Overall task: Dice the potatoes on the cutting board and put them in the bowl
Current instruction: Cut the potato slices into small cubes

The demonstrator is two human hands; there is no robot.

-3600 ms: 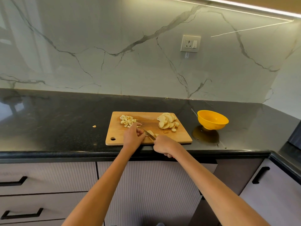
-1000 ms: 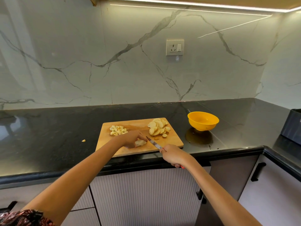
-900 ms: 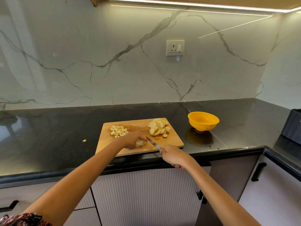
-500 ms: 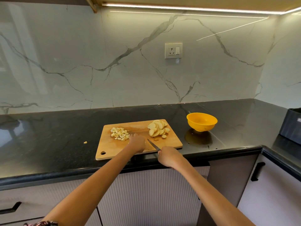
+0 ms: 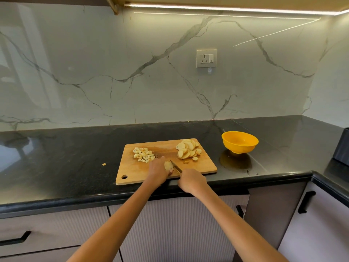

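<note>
Black stone bench (image 5: 56, 167) under a marble wall carries a rectangular wooden cutting board (image 5: 204, 165) at frame centre. On it, the left hand (image 5: 157, 172) pins a pale potato slice stack (image 5: 168, 165) while the right hand (image 5: 190, 179) grips a small steel knife (image 5: 175, 165) against it. Diced cubes (image 5: 143, 155) lie upper left, round slices (image 5: 188, 149) upper right. The yellow plastic bowl (image 5: 239, 141) looks empty. Dicing is midway; next, probably crosswise cuts.
</note>
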